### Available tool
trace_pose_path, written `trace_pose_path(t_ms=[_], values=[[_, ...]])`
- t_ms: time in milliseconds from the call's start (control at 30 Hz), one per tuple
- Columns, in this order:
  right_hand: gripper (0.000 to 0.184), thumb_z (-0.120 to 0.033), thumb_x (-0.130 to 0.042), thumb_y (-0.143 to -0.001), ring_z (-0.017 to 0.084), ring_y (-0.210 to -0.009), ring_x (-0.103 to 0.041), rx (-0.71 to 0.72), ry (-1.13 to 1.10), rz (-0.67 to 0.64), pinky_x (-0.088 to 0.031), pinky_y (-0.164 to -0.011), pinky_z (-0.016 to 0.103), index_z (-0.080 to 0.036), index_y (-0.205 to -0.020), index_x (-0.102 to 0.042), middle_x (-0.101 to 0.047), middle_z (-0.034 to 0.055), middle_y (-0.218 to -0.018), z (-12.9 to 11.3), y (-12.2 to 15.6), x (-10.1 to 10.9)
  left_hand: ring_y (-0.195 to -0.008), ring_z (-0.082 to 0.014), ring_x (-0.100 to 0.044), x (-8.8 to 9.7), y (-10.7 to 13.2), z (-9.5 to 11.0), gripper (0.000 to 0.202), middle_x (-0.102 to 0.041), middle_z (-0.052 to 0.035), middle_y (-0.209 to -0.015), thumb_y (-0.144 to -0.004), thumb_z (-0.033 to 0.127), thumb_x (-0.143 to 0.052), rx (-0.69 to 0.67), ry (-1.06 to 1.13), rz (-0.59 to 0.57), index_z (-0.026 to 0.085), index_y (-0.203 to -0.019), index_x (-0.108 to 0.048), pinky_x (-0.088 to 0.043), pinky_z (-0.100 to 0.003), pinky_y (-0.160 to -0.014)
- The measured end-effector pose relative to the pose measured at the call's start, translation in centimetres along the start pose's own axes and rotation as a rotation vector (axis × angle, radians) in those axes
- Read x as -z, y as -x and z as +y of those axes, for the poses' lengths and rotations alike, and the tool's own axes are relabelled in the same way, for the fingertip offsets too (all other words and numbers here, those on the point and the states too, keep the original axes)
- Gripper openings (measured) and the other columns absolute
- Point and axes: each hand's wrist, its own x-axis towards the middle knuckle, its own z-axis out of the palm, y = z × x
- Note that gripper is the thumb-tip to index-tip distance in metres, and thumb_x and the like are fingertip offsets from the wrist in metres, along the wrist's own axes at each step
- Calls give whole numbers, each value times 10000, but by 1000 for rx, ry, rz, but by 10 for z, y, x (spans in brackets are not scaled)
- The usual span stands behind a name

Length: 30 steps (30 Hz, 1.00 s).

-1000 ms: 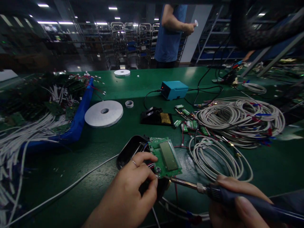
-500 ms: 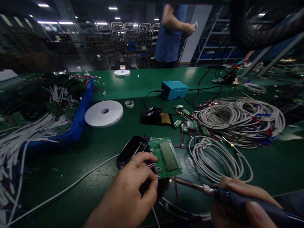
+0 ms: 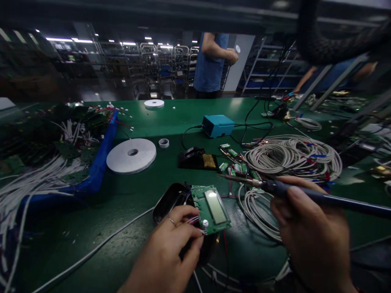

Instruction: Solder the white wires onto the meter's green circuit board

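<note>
**Fingers on the board, iron up in the air**

Fingers of your left hand [image 3: 171,248] are curled in tight. They pinch the thin red wires at the near corner of the green circuit board [image 3: 212,208], and your thumb presses up against them. The board has a grey screen on it. It lies partly over a black shell [image 3: 169,198] on the green table [image 3: 128,203], right in front of you.

Your right hand [image 3: 308,232] is closed around the dark handle of the soldering iron [image 3: 275,188]. The metal tip points left. It hangs above the board, well apart from it, near the white cable coils [image 3: 293,156] and the black iron stand [image 3: 197,159].
</note>
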Motion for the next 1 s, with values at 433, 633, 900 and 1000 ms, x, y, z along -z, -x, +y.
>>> trace_pose_path(t_ms=[433,633,900,1000], values=[[226,-339,-596,-878,122,-694,-596,-172,252,-274,-507,-703,307,-132,-788,-613,-609,-24,-712,64,-119,-97,-859,-147,-665,13,3,-23,79,-658,-3,-952,-856,241,-564,28,-155,284,260,-823,-633,-577,-247,-774],[276,-396,-560,-897,117,-689,-596,-314,366,-283,-524,-650,286,-127,-858,-607,-621,-2,-790,66,-134,-111,-884,-182,-665,10,1,-26,108,-663,-34,-947,-861,262,-554,37,-162,261,234,-806,-643,-584,-305,-786],[212,-336,-583,-890,134,-772,-615,-316,369,-427,-543,-702,311,-127,-908,-613,-637,16,-878,64,-126,-126,-833,-143,-672,-1,-2,-34,80,-676,8,-900,-862,255,-569,-95,-140,297,258,-805,-625,-570,-224,-752],[190,-311,-585,-892,135,-788,-621,-320,333,-491,-548,-717,316,-128,-938,-609,-639,19,-896,71,-120,-137,-795,-115,-669,-5,-2,-38,86,-674,25,-869,-869,248,-564,-149,-142,297,263,-800,-613,-553,-174,-722]])
